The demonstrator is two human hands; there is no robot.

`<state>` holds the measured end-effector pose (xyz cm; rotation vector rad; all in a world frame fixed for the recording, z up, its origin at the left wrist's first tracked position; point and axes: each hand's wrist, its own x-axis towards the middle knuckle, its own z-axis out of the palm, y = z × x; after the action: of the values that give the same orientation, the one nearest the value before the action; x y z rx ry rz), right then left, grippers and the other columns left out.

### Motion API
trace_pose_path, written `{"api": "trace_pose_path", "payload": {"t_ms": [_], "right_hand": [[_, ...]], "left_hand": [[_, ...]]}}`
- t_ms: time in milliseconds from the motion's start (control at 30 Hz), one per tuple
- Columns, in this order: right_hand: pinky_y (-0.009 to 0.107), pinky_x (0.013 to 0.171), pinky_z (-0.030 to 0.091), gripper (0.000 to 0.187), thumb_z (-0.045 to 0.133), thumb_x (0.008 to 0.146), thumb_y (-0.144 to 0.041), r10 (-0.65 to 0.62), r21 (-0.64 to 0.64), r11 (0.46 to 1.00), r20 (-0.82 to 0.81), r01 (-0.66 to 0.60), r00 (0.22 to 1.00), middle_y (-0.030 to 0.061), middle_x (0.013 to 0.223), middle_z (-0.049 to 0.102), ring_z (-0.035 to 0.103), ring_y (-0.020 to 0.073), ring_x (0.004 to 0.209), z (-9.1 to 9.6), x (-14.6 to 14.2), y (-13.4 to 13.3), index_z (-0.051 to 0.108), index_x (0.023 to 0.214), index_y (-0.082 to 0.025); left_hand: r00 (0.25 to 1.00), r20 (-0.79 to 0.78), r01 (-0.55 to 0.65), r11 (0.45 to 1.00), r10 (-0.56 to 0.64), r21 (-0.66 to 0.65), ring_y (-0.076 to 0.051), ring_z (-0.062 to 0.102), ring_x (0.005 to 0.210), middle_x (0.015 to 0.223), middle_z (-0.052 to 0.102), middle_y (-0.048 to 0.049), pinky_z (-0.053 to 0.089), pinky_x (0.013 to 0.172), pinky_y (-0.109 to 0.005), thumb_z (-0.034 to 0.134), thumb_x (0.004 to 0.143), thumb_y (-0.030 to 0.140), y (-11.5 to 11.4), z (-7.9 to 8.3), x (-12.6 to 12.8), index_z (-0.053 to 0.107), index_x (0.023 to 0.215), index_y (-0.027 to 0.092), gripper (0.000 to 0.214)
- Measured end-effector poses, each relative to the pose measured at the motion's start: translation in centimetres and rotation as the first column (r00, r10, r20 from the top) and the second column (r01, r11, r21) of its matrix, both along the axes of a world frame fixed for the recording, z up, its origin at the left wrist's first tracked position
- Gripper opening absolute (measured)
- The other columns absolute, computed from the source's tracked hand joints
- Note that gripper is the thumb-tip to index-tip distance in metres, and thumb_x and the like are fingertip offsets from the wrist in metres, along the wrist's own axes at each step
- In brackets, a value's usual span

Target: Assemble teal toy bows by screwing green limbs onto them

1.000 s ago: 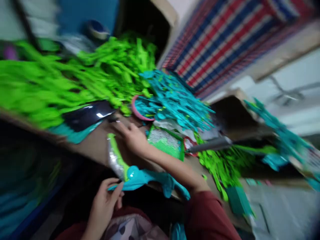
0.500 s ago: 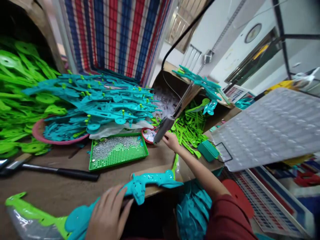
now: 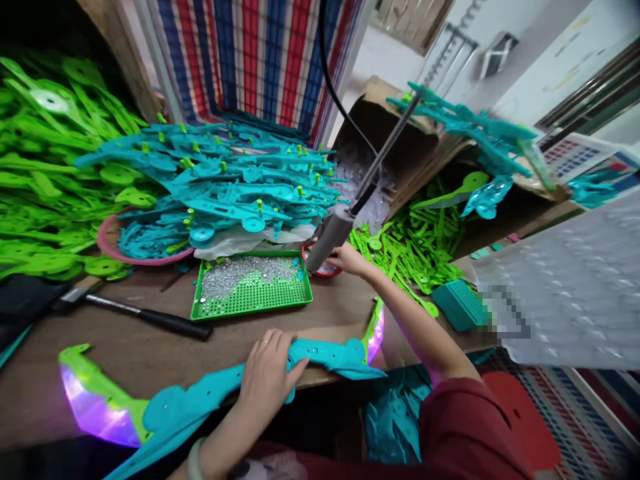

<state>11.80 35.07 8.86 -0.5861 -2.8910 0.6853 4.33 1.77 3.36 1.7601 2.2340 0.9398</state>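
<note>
My left hand (image 3: 267,373) presses flat on a long teal plastic toy piece (image 3: 330,353) lying along the table's near edge; its green, purple-lit end (image 3: 95,407) sticks out at the left. My right hand (image 3: 349,259) reaches forward and grips the grey barrel of a hanging powered screwdriver (image 3: 330,235), whose black cable runs up out of view. The tool's tip sits by a small red dish (image 3: 320,267). Just left of it is a green tray (image 3: 250,305) of small silver screws.
A hammer (image 3: 145,319) lies on the brown table (image 3: 150,353) at the left. Heaps of teal parts (image 3: 225,187) and green parts (image 3: 45,173) fill the back. A cardboard box (image 3: 420,153) holds more green pieces. A bubble-textured sheet (image 3: 565,287) is at the right.
The view has swung right and steadied. My right hand went from the table's left side to the hanging screwdriver. My left hand moved from the teal piece's end onto its middle.
</note>
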Motion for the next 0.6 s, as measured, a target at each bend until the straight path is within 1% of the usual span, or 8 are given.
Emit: {"api": "trace_pose_path", "payload": {"t_ms": [100, 200, 267, 367, 467, 533, 567, 600], "right_hand": [[0.029, 0.076, 0.046, 0.022, 0.059, 0.087, -0.016, -0.049, 0.001, 0.999, -0.043, 0.049, 0.998, 0.0103, 0.088, 0.077, 0.066, 0.0193, 0.078, 0.1, 0.5, 0.3, 0.078, 0.094, -0.009], [0.029, 0.08, 0.045, 0.02, 0.059, 0.087, -0.014, -0.119, 0.014, 0.993, -0.08, 0.121, 0.99, 0.0121, 0.093, 0.076, 0.065, 0.02, 0.084, 0.0, 0.3, -0.2, 0.078, 0.092, -0.009], [0.03, 0.083, 0.044, 0.019, 0.059, 0.088, -0.013, -0.17, 0.021, 0.985, -0.095, 0.172, 0.981, 0.0103, 0.091, 0.075, 0.064, 0.0195, 0.086, -0.2, -0.1, -0.5, 0.077, 0.09, -0.01], [0.031, 0.086, 0.044, 0.018, 0.059, 0.088, -0.013, -0.253, 0.02, 0.966, -0.132, 0.257, 0.959, 0.0087, 0.092, 0.073, 0.063, 0.019, 0.088, -0.4, -1.0, -0.3, 0.076, 0.095, -0.011], [0.031, 0.089, 0.045, 0.019, 0.057, 0.089, -0.014, -0.308, 0.006, 0.949, -0.198, 0.315, 0.931, 0.0106, 0.099, 0.072, 0.062, 0.0185, 0.093, 0.1, -0.8, -0.4, 0.072, 0.099, -0.008], [0.029, 0.083, 0.049, 0.021, 0.054, 0.091, -0.015, -0.323, -0.055, 0.946, -0.25, 0.32, 0.913, 0.0087, 0.096, 0.072, 0.062, 0.0159, 0.087, 0.7, 0.7, -1.6, 0.069, 0.104, -0.008], [0.028, 0.078, 0.05, 0.022, 0.054, 0.092, -0.017, -0.317, -0.118, 0.948, -0.269, 0.296, 0.91, 0.0065, 0.092, 0.071, 0.062, 0.0142, 0.08, 0.9, 1.9, -2.7, 0.067, 0.107, -0.009], [0.026, 0.072, 0.05, 0.022, 0.056, 0.092, -0.019, -0.315, -0.221, 0.941, -0.297, 0.256, 0.901, 0.0037, 0.086, 0.07, 0.061, 0.0128, 0.074, 1.1, 3.4, -4.0, 0.065, 0.11, -0.01]], "left_hand": [[0.999, 0.032, 0.01, 0.999, -0.012, 0.05, -0.03, 0.066, 0.101, 0.104, 0.07, -0.0102, 0.055, 0.081, -0.043, 0.064, 0.09, 0.031, 0.0, -0.2, -0.2, 0.06, 0.108, 0.018, 0.023], [0.997, -0.004, 0.08, 0.994, -0.08, 0.078, -0.031, 0.065, 0.109, 0.112, 0.07, -0.0123, 0.055, 0.088, -0.044, 0.062, 0.092, 0.033, 0.1, -0.1, -0.4, 0.057, 0.118, 0.018, 0.031], [0.994, -0.037, 0.104, 0.993, -0.102, 0.056, -0.032, 0.066, 0.107, 0.109, 0.07, -0.0127, 0.055, 0.087, -0.044, 0.06, 0.094, 0.039, 0.3, 0.0, -0.6, 0.057, 0.117, 0.017, 0.032], [0.994, -0.071, 0.085, 0.996, -0.083, 0.028, -0.033, 0.066, 0.1, 0.099, 0.069, -0.0131, 0.055, 0.084, -0.044, 0.056, 0.095, 0.05, 0.4, 0.2, -0.8, 0.061, 0.109, 0.016, 0.037], [0.986, -0.084, 0.148, 0.988, -0.144, 0.043, -0.034, 0.063, 0.105, 0.106, 0.068, -0.0148, 0.052, 0.091, -0.047, 0.054, 0.095, 0.056, 0.0, 0.3, -1.2, 0.061, 0.115, 0.015, 0.045], [0.978, -0.074, 0.196, 0.98, -0.193, 0.041, -0.034, 0.061, 0.111, 0.113, 0.068, -0.015, 0.05, 0.096, -0.048, 0.053, 0.096, 0.055, -0.6, 0.3, -1.5, 0.06, 0.12, 0.015, 0.046], [0.977, -0.065, 0.207, 0.978, -0.205, 0.038, -0.033, 0.06, 0.112, 0.115, 0.068, -0.0146, 0.05, 0.097, -0.048, 0.053, 0.097, 0.053, -0.9, 0.3, -1.6, 0.06, 0.12, 0.016, 0.045], [0.977, -0.057, 0.208, 0.978, -0.206, 0.034, -0.033, 0.06, 0.113, 0.116, 0.068, -0.0143, 0.05, 0.098, -0.047, 0.052, 0.097, 0.052, -1.2, 0.3, -1.7, 0.061, 0.12, 0.016, 0.044]]}}
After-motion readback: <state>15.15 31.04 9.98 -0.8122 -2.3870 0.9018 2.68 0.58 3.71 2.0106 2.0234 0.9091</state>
